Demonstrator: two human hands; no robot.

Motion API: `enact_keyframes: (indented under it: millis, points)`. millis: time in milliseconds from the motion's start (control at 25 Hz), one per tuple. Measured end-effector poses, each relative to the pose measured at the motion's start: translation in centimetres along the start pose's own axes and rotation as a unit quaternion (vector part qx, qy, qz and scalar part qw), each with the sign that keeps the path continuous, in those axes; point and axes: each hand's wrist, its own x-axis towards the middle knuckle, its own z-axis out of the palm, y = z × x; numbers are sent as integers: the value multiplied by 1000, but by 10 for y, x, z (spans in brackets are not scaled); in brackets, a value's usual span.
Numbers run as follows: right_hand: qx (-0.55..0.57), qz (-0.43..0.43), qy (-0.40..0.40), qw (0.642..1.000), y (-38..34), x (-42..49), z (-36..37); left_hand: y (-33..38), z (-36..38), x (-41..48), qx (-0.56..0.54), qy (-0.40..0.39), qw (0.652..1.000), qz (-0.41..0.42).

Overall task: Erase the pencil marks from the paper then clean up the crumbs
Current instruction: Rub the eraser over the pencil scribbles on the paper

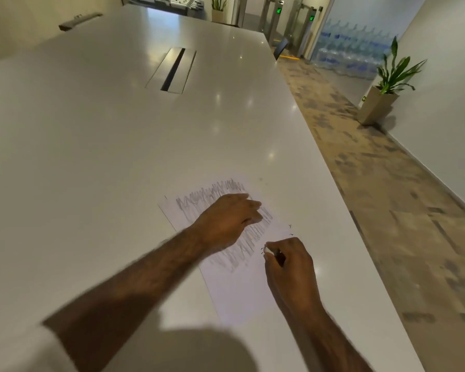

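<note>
A white sheet of paper (234, 294) lies on the white table (118, 157), near its right edge. Grey pencil scribbles (196, 208) cover the sheet's far half. My left hand (227, 220) lies across the scribbled area with its fingers stretched out, pressing the sheet down. My right hand (289, 267) is at the sheet's right edge, its fingers curled and pinching a small white eraser (266, 249) whose tip touches the paper. A few dark eraser crumbs (290, 230) lie beside the eraser and just off the sheet.
The table's right edge (341, 205) runs close to my right hand, with patterned floor beyond. A cable slot (173, 69) is set in the table's middle. A potted plant (381, 100) stands by the right wall. A dark object (78, 20) lies at the far left corner.
</note>
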Motion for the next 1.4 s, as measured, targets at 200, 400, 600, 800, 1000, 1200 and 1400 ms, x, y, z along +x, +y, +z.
enact_keyframes:
  millis: [200, 400, 600, 800, 1000, 1200, 1400]
  points:
    - [-39, -10, -13, 999, -1, 17, -10, -3, 20, 15, 41, -162, 984, 66]
    - [-39, 12, -14, 999, -7, 19, -6, -5, 26, 8, -16, -98, 991, 89]
    - [-91, -10, -4, 996, -20, 10, 9, -11, 34, 11, 35, -115, 988, 97]
    - [-105, -70, -75, 989, -26, 15, 0, -11, 32, 10, 52, -119, 987, 98]
    - [-104, -99, -124, 982, -51, -21, 11, -9, 34, 9, 56, -121, 987, 92]
    - [-91, -20, -43, 995, -35, 28, -2, -9, 34, 9, 47, -112, 988, 96]
    - [-60, -67, -127, 988, -42, 7, 4, -8, 33, 8, 59, -116, 987, 92]
